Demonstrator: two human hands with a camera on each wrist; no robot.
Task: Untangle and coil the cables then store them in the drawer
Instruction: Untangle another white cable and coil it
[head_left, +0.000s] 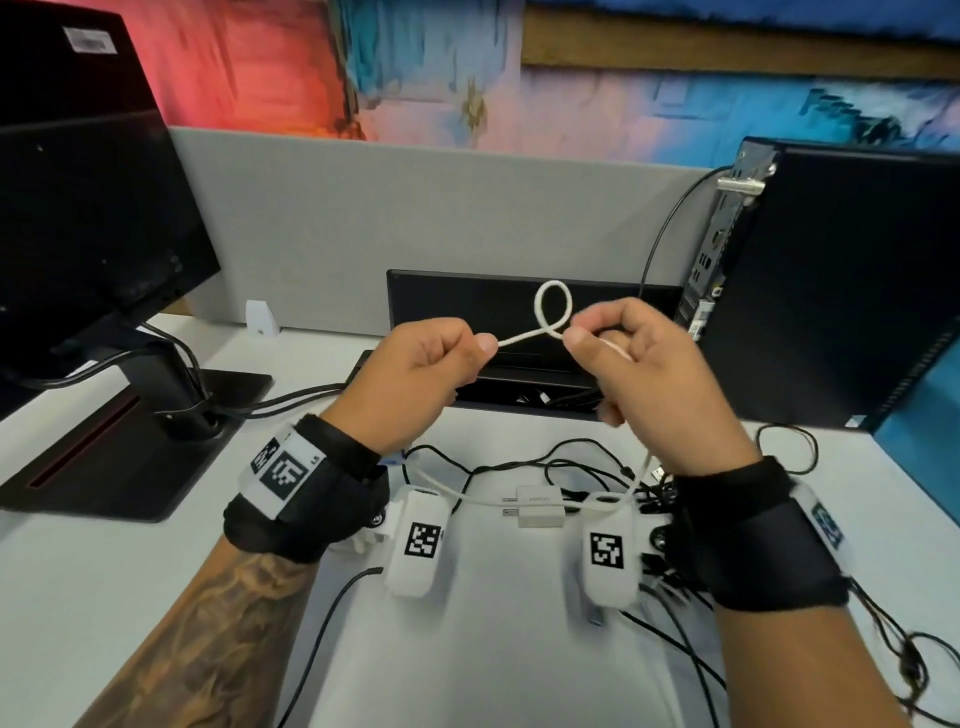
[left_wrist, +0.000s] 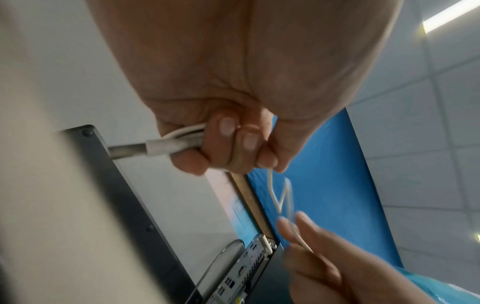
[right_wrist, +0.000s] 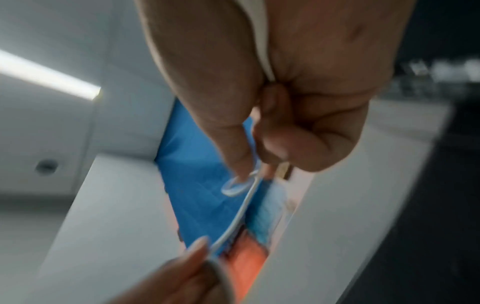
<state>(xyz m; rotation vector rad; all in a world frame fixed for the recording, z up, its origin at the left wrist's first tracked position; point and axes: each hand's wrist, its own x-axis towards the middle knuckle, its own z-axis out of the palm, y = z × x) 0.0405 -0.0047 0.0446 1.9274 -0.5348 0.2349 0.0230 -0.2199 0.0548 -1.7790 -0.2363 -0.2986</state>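
Observation:
Both hands are raised above the desk with a thin white cable (head_left: 554, 306) between them, and a small loop of it stands up between the hands. My left hand (head_left: 415, 371) pinches one side of the loop. In the left wrist view its curled fingers also hold the cable's white plug end (left_wrist: 171, 145). My right hand (head_left: 631, 358) pinches the other side; from there the cable (right_wrist: 240, 214) hangs down to the desk. A white charger block (head_left: 535, 506) lies on the desk among tangled black cables (head_left: 587, 473). No drawer is in view.
A monitor on its black stand (head_left: 130, 447) fills the left. A black computer tower (head_left: 831, 280) stands at the right. A black cable tray (head_left: 519, 364) with an open lid sits against the grey partition (head_left: 415, 218). More black cables (head_left: 883, 649) trail off the right front.

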